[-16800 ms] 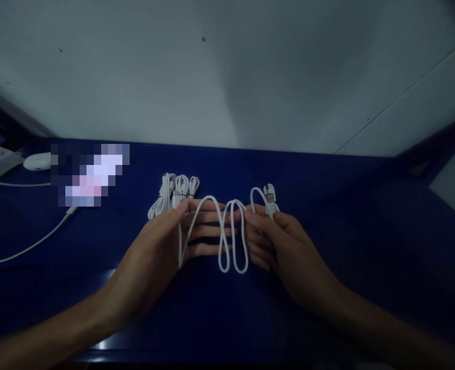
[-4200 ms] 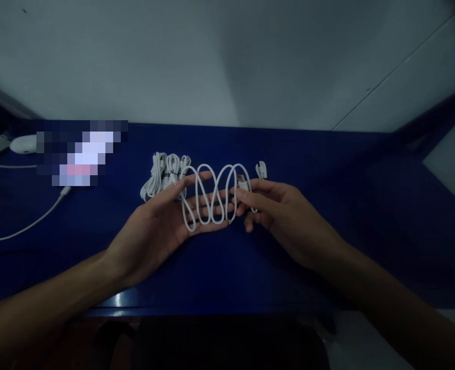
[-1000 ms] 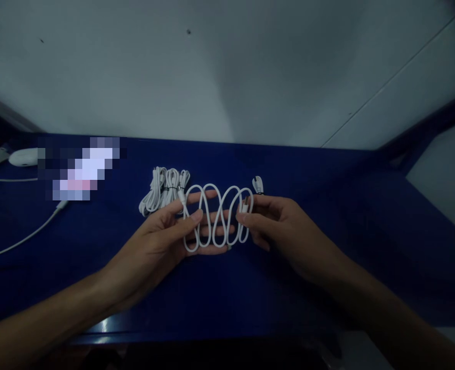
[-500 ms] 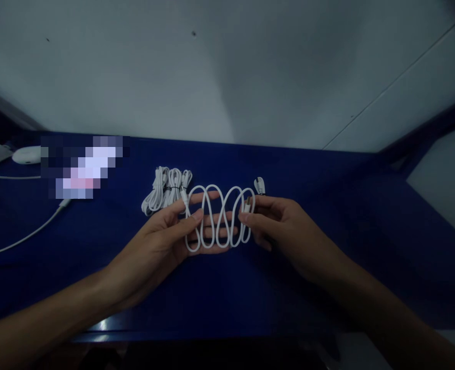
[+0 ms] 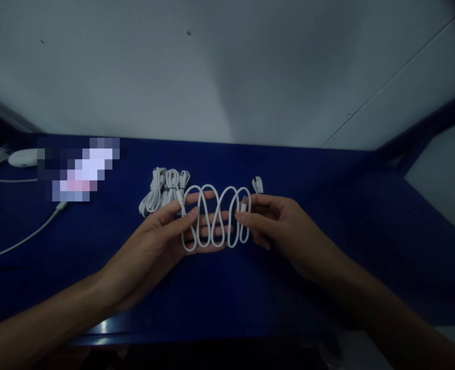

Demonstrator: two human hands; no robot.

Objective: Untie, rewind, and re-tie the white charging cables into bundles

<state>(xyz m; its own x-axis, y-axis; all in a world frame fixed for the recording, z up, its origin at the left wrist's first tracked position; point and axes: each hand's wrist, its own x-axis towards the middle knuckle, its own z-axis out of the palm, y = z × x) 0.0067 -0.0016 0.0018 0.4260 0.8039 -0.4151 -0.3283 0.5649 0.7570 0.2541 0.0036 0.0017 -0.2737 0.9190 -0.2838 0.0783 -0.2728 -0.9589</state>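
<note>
A white cable is folded into several upright loops between my two hands, above the dark blue table. My left hand lies palm up under the loops, fingers stretched, with the thumb pressing the left end of the cable against the forefinger. My right hand pinches the right end of the cable, near its plug, between thumb and forefinger. Behind my left hand lie several bundled white cables. A small white coiled piece sits on the table just beyond my right fingers.
A blurred-out object lies at the left, with a white lead running from it toward the left edge. A white mouse-like thing rests at the far left. A pale wall rises behind the table. The table's front edge is near my forearms.
The loops have been drawn a little closer together over the last second. Since much earlier, more loops have been folded into the cable. Both hands stay in place.
</note>
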